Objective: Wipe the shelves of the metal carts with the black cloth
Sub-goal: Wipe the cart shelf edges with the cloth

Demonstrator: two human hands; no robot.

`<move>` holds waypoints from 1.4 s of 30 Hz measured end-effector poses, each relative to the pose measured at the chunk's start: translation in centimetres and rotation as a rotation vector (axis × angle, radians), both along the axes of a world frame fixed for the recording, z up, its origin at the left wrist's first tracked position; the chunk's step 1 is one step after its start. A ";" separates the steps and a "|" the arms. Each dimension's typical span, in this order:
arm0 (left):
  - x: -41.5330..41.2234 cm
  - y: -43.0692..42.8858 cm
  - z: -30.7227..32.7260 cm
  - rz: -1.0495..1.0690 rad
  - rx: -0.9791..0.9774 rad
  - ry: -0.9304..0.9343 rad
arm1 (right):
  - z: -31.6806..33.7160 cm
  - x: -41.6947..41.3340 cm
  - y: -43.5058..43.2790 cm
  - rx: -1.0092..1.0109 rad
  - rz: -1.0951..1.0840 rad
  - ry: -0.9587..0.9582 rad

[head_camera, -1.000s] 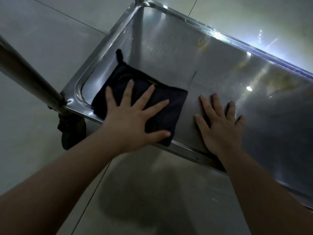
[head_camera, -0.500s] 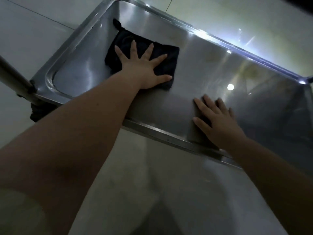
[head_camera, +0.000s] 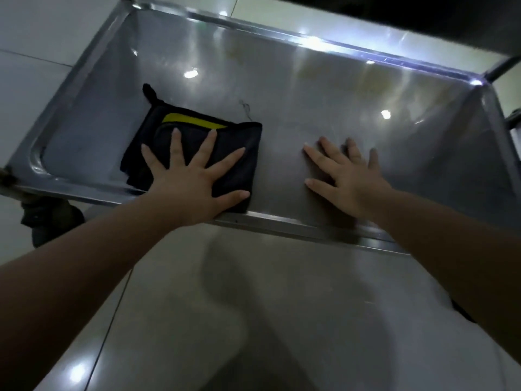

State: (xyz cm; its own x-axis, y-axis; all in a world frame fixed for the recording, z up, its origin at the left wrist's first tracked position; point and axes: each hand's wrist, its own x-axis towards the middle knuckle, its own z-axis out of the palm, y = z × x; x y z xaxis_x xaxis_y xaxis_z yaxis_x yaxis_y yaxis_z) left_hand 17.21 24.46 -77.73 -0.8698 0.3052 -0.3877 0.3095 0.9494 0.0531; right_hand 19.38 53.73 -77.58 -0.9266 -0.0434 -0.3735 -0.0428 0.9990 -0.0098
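Observation:
A folded black cloth [head_camera: 158, 136] with a yellow strip and a small hanging loop lies on the left half of the metal cart's shelf [head_camera: 310, 88]. My left hand [head_camera: 191, 179] presses flat on the cloth with fingers spread straight, its palm near the shelf's front rim. My right hand [head_camera: 349, 176] rests flat on the bare steel to the right of the cloth, fingers spread, holding nothing.
The shelf has a raised rim on all sides and upright posts at its corners. A dark caster [head_camera: 48, 221] sits under the front left corner. A dark upper shelf edge [head_camera: 423, 18] overhangs the far right. Pale tiled floor [head_camera: 253, 320] lies around the cart.
My left hand has drawn the cloth back from the far left part of the shelf to the front rim. My right hand stays planted on the steel.

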 end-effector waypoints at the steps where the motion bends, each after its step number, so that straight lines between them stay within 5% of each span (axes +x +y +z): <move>1: -0.7 0.9 0.0 -0.011 0.001 -0.003 | 0.0 0.1 0.8 0.026 -0.001 0.019; 16: -13.5 13.3 0.6 0.027 0.085 0.021 | -2.3 1.4 2.0 -0.033 -0.082 0.188; 31: 2.1 6.8 0.1 -0.140 0.007 -0.002 | -1.8 1.0 2.7 -0.100 -0.069 0.198; 37: 1.1 8.7 0.2 -0.093 -0.007 -0.010 | -1.4 2.1 8.8 -0.001 -0.337 0.177; 42: -5.0 15.5 0.1 -0.092 0.024 -0.007 | -2.1 2.1 8.6 0.018 -0.324 0.170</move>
